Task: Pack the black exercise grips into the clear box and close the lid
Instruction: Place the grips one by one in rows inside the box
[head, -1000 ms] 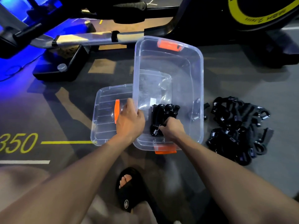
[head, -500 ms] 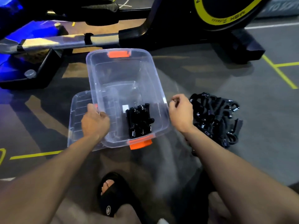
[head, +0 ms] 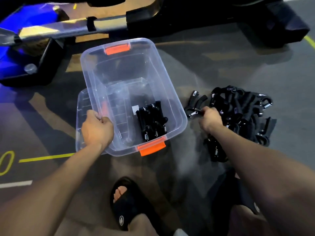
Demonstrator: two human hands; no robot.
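Note:
The clear box [head: 95, 79] with orange latches stands open on the floor. Several black exercise grips [head: 152, 119] lie packed at its near right end. My left hand [head: 97, 127] grips the box's left rim. The clear lid [head: 81, 106] lies partly under the box on the left. A pile of black grips [head: 242, 113] sits on the floor to the right of the box. At the pile's near left edge my right hand [head: 210, 118] holds one black grip [head: 194, 106] by a handle, its spring end pointing towards the box.
A black exercise machine with a metal rail [head: 71, 29] crosses the floor just behind the box. Its base [head: 281, 26] stands at the back right. My feet in black slides [head: 126, 205] rest on the floor near the box. Yellow floor markings [head: 46, 157] run on the left.
My right hand came out of the box, moved right to the pile and took hold of one grip. My left hand stayed on the box's left rim.

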